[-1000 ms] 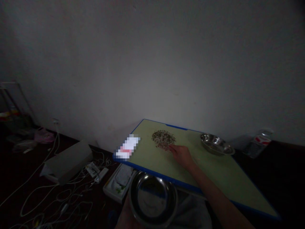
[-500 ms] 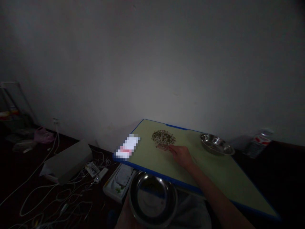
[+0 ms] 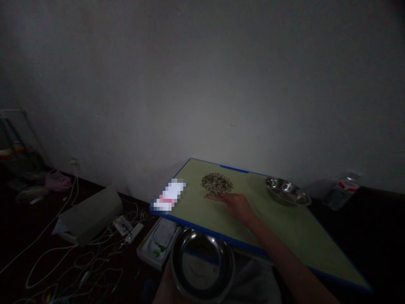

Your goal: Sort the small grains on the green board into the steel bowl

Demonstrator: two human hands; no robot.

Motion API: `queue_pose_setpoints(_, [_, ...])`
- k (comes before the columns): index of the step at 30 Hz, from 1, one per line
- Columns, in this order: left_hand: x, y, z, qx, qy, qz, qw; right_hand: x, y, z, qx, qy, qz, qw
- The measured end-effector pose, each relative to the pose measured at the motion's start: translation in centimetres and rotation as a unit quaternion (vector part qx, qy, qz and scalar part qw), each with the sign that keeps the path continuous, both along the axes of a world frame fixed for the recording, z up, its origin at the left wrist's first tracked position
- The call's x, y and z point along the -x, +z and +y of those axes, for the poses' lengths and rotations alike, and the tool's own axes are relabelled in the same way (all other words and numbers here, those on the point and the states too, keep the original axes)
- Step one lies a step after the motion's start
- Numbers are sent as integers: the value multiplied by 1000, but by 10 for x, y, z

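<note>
A round heap of small mixed grains or beans [image 3: 217, 183], green, dark and pale, is spread on the yellow-green tabletop [image 3: 196, 207]. My right hand [image 3: 236, 206] lies at its near edge with the fingers stretched out to the left, palm side low against the table. Below the near table edge is a deep steel bowl [image 3: 202, 270], mouth up, with no contents that I can make out. Bare skin shows along its left side, but whether that is my left arm or a leg is unclear, and no left fingers show.
A second steel bowl [image 3: 287, 192] stands at the table's right back. A blurred-out white and pink patch [image 3: 169, 196] covers the left corner. Beneath it sits a white tray [image 3: 158, 245]. A box [image 3: 90, 215] and tangled cables lie on the left floor; a wrapped pack [image 3: 343, 192] is right.
My right hand has shifted slightly left along the near edge of the heap, its fingers now straighter. The bowls have stayed in place.
</note>
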State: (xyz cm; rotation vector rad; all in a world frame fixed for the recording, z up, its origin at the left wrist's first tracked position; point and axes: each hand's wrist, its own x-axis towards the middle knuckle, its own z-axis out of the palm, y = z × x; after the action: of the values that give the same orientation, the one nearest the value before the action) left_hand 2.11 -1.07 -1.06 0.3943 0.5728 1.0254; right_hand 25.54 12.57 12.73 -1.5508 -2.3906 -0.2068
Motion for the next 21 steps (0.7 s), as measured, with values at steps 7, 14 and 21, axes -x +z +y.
queue_pose_setpoints(7, [-5, 11, 0, 68, -15, -129, 989, 6, 15, 1, 47, 5, -39, 998])
queue_pose_setpoints(14, [-5, 27, -2, 90, 10, -58, 994, 12, 22, 6, 58, 28, -43, 997])
queue_pose_setpoints(21, [-3, 17, 3, 104, 26, -19, 994, 24, 27, 15, 66, 48, -52, 995])
